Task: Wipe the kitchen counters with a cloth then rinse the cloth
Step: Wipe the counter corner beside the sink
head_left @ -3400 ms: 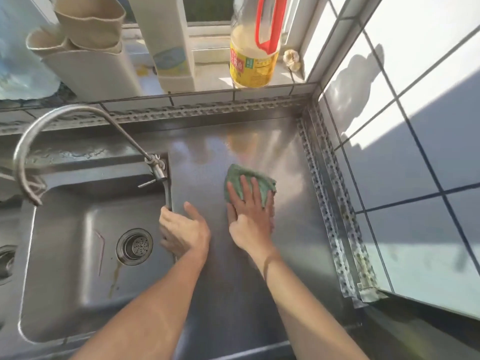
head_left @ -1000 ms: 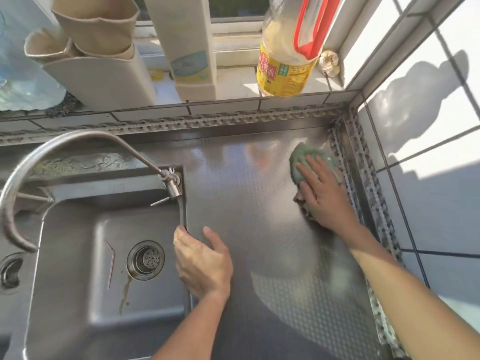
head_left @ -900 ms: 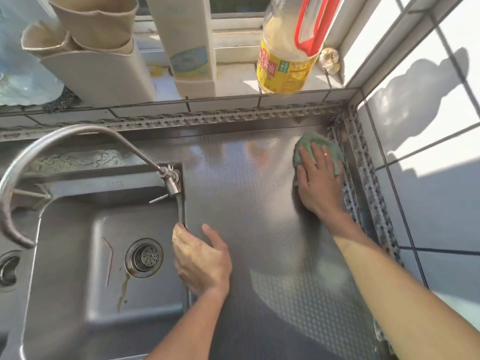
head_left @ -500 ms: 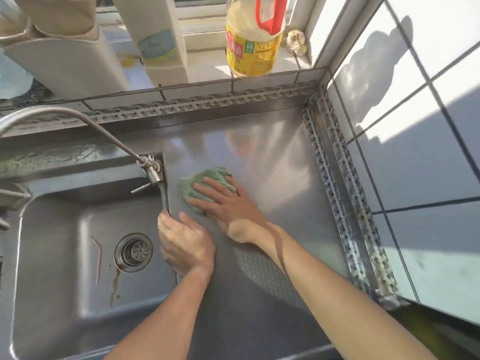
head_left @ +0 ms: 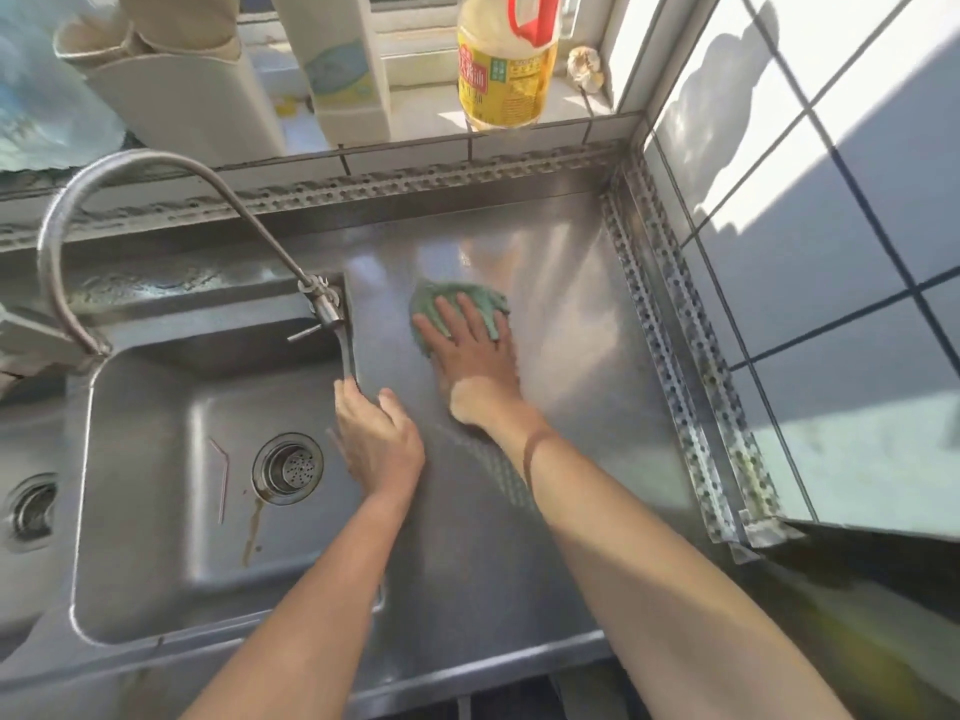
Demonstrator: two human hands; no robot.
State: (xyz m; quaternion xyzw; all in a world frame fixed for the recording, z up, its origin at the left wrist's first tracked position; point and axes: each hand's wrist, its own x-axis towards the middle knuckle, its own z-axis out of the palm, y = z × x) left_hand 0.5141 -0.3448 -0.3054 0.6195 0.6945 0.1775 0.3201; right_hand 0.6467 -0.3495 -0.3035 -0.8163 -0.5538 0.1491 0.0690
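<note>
A crumpled green cloth lies on the steel counter, a little right of the sink's right rim. My right hand presses flat on it, fingers spread, covering its near half. My left hand rests on the sink's right rim, fingers curled over the edge into the basin. The sink is to the left, with a drain strainer in its floor.
A curved steel faucet arches over the sink. A yellow oil bottle, white containers and a garlic bulb stand on the window ledge behind. A tiled wall bounds the counter on the right.
My right hand has slid the cloth from the back right corner to beside the sink rim, then slightly right and away. My left hand has stayed on the sink rim.
</note>
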